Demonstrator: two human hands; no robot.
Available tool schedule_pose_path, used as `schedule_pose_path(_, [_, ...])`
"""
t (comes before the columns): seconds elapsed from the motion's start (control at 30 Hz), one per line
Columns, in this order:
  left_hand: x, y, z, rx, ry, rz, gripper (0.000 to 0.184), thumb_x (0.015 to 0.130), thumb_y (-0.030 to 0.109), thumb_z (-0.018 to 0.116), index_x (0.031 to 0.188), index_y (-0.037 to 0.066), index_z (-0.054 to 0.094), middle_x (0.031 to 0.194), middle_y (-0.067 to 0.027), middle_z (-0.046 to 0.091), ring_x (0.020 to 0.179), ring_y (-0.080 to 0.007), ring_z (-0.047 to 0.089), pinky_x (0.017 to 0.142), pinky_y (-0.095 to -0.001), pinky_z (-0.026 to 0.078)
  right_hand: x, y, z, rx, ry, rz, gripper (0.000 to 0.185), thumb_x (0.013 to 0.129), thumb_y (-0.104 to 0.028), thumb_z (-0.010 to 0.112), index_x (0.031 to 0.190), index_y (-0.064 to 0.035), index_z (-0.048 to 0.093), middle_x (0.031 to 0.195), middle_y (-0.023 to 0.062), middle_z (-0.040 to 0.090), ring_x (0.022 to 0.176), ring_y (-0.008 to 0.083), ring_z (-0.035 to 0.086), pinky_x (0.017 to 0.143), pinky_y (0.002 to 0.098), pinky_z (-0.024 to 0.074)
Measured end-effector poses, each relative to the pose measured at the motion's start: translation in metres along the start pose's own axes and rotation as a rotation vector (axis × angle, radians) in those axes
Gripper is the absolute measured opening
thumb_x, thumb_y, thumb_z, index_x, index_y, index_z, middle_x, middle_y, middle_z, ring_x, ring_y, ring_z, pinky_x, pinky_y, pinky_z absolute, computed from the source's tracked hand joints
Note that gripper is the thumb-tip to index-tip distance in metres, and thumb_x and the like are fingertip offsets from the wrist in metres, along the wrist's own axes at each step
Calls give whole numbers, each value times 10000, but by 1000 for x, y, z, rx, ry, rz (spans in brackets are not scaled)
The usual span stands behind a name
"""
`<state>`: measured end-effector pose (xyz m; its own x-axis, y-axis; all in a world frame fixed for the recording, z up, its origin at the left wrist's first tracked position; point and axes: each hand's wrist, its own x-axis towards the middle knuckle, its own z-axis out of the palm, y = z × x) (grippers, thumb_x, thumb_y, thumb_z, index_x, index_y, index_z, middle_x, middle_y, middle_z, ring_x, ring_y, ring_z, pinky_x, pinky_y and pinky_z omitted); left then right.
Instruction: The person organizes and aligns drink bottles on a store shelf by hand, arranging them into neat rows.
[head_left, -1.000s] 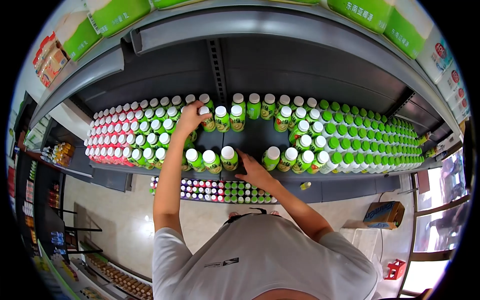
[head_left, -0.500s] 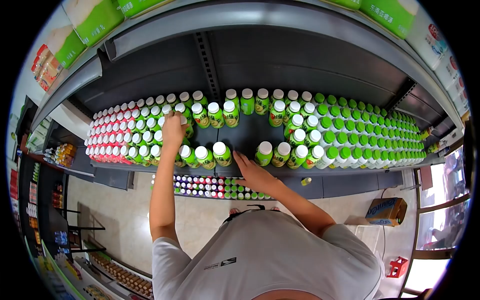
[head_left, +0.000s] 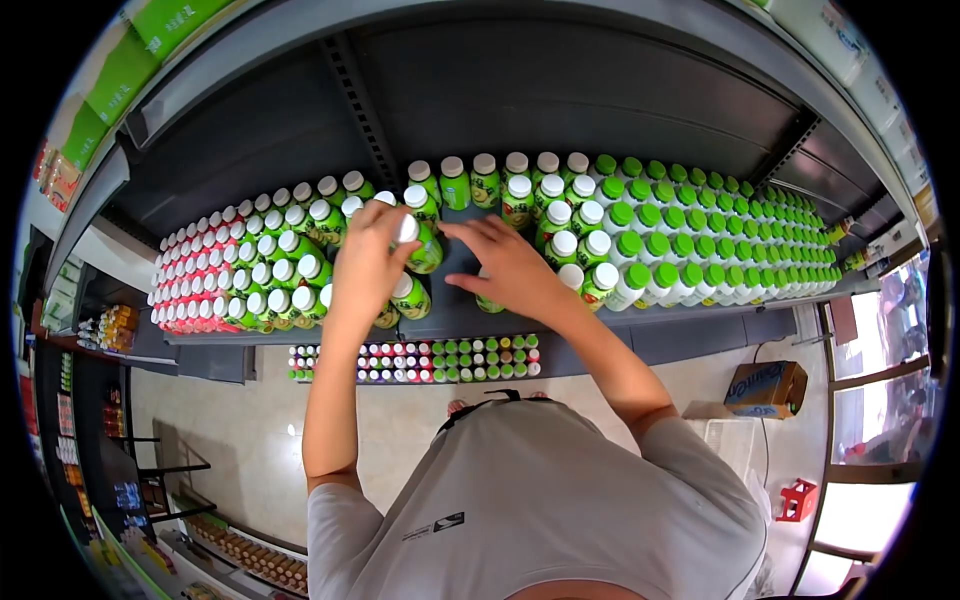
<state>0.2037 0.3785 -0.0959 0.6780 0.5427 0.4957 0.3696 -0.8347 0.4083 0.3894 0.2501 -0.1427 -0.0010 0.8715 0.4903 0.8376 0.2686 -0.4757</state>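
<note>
My left hand (head_left: 368,260) grips a green bottle (head_left: 427,250) with a white cap, its fingers round the cap and upper part. The bottle leans a little over the dark shelf. To its right my right hand (head_left: 505,265) is open, thumb and fingers spread toward the held bottle but apart from it. Under the right hand, another green bottle (head_left: 490,304) is mostly hidden. Beneath the left hand stands a front-row bottle (head_left: 411,297), partly covered. Behind both hands runs a back row of white-capped green bottles (head_left: 485,185).
Pink bottles with white caps (head_left: 190,285) fill the shelf's left end. White bottles with green caps (head_left: 690,255) fill the right. A lower shelf (head_left: 640,345) holds small bottles (head_left: 450,360). A cardboard box (head_left: 765,390) and red crate (head_left: 797,500) stand on the floor.
My left hand has moved right with a bottle, into the gap between the rows. My right hand has lifted from the shelf's front edge and reached farther in. The view has shifted.
</note>
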Motion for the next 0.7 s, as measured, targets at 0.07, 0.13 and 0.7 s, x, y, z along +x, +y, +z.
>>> schedule_pose_path(0.07, [-4,9,16,-40,-103,-45,410,783,65,835,1163,-16,701,1091,-156,666,1035,-372,644,877,-434,520,4,7,1,-36,-127,53,655,853,-274,812,1417,-58,556,1260,138,652,1212,362,572,1079,460,448])
schedule_pose_path(0.13, [-10,7,36,-45,-139,-13,408,783,80,838,1160,-7,704,1099,-146,663,1040,-361,641,870,-440,524,3,23,17,-123,-225,34,651,843,-266,819,1401,-44,567,1263,142,651,1232,357,564,1085,464,442])
schedule_pose_path(0.7, [-32,-14,45,-134,-456,76,515,728,19,827,1222,27,680,1139,-114,666,1096,-344,597,948,-445,493,-27,49,9,-193,-464,234,663,650,-367,922,1201,-104,663,1022,116,732,1108,323,673,1069,475,445])
